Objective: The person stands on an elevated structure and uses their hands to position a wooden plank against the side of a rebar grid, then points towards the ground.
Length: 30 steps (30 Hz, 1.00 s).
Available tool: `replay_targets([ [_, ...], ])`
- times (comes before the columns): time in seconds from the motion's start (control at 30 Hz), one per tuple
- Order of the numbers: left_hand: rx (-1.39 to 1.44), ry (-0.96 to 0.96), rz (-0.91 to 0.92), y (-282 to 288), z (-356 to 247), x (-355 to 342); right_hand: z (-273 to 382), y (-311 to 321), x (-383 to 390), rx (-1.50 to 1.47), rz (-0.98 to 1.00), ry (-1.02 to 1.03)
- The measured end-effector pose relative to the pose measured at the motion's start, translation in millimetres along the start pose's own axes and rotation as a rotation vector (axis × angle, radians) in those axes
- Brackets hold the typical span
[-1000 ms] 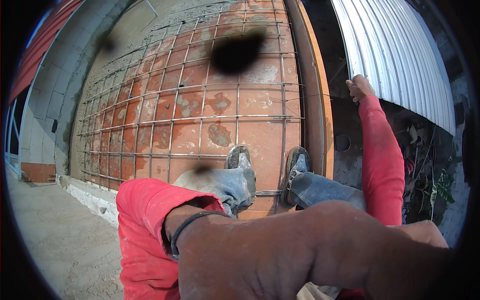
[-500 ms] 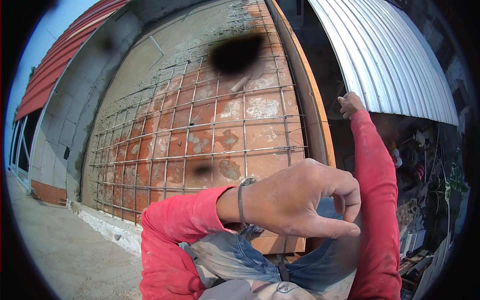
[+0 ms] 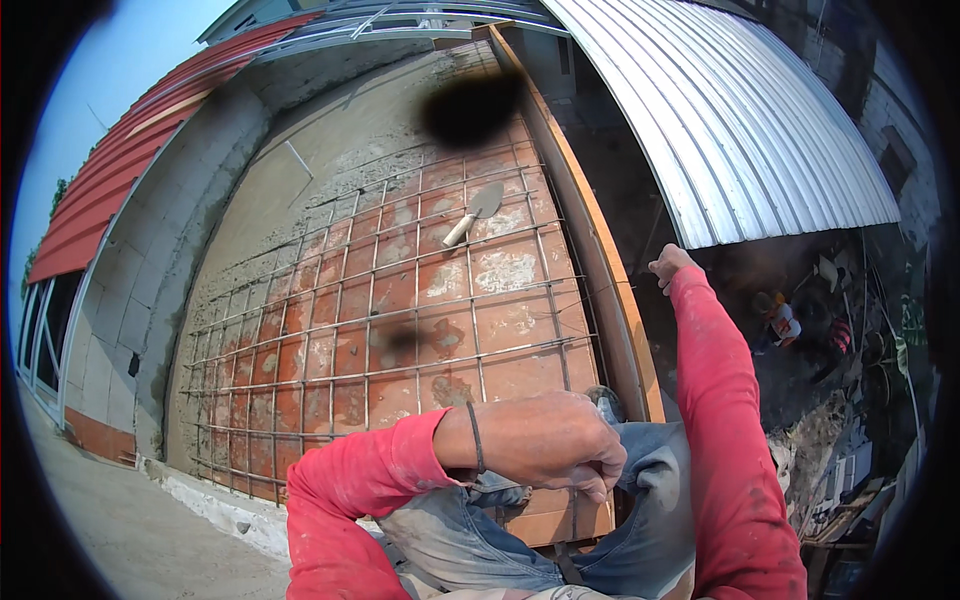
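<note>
My left hand (image 3: 545, 440), with a dark band at the wrist, is closed above my lap, its fingers curled in toward the thumb. Nothing shows in it. My right hand (image 3: 672, 266) is stretched forward beyond the board's outer side, near the lower edge of the metal roof. Its fingers are curled, and whatever they may hold is hidden or too small to make out. A trowel (image 3: 487, 201) with a pale handle lies on the steel rebar mesh (image 3: 395, 317), apart from both hands. Under the mesh are reddish panels patched with grey mortar.
An orange-edged form board (image 3: 600, 230) borders the slab on the right. Beyond it are a corrugated metal roof (image 3: 740, 130) and a drop, with a person (image 3: 782, 320) far below. Wet concrete (image 3: 335, 120) covers the far slab; a block wall (image 3: 125, 275) stands left. Dark smudges blot the view.
My left hand has drawn back and down toward my lap, and its fingers have closed in. The view has tilted up, showing the trowel more fully. My right arm remains outstretched.
</note>
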<state>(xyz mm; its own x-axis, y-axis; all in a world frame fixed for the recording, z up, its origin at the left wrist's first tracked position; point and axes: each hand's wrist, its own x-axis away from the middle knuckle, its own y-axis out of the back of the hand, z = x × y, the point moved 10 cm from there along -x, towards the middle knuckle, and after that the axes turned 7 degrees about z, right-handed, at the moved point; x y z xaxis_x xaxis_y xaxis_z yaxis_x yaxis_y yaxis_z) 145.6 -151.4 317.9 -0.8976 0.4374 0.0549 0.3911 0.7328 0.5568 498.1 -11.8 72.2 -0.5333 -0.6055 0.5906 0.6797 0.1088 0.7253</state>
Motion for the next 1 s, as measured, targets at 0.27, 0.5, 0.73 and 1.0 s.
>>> replay_targets([
  [0.27,-0.052,0.016,0.047,-7.9,6.3,2.0,-40.6,6.2,-22.4,-0.286,0.012,0.003],
  [0.5,-0.048,0.154,0.082,-4.6,8.9,0.2,-42.4,9.2,-20.5,-0.332,-0.016,-0.022],
  [0.73,0.03,0.091,0.082,-6.4,-0.2,0.2,-30.5,2.2,-25.5,-0.278,0.052,0.009],
  [1.0,-0.01,0.191,0.158,-14.8,20.0,2.6,-19.5,9.4,-17.1,-0.236,-0.011,0.033],
])
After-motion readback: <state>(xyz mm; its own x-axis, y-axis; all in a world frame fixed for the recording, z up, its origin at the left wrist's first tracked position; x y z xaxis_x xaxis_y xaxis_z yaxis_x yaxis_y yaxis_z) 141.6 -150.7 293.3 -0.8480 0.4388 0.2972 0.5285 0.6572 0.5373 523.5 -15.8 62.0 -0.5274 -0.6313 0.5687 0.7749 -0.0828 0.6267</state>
